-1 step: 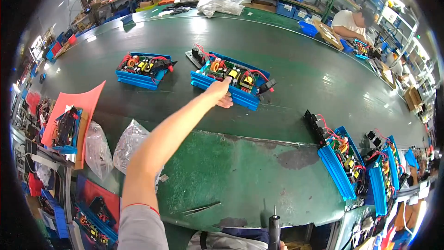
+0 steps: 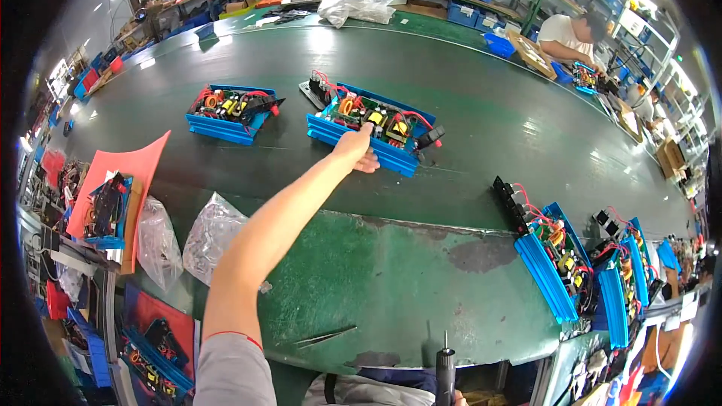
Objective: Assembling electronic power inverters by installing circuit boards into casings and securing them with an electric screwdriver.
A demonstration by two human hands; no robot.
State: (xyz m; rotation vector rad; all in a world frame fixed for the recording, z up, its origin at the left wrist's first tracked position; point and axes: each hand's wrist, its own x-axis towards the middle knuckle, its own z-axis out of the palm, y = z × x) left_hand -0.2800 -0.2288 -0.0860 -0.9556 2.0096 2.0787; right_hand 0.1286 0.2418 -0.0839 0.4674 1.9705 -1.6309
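Note:
My left hand (image 2: 356, 149) reaches over the dark conveyor belt to an open blue metal housing (image 2: 402, 159) with a circuit board in it. The thumb lies over the near wall's top edge, with the other fingers below on its outer side. Yellow-wrapped coils, red wires and black end pieces show in the housing. At the lower edge stands an upright black electric screwdriver (image 2: 445, 376), bit pointing up. My right hand (image 2: 460, 400) is around its lower part, mostly cut off by the frame. Tweezers (image 2: 326, 337) lie on the green worktop (image 2: 391, 278).
Another blue housing (image 2: 222, 129) sits left on the belt (image 2: 481, 90). Several more stand at the right, the nearest housing (image 2: 545, 278) overlapping the worktop's edge. Clear plastic bags (image 2: 214, 237) lie beside my left forearm. A co-worker (image 2: 564, 37) handles a unit across the belt.
The housing and my left hand sit very slightly further left in the picture, as does most of the scene. The grip looks the same.

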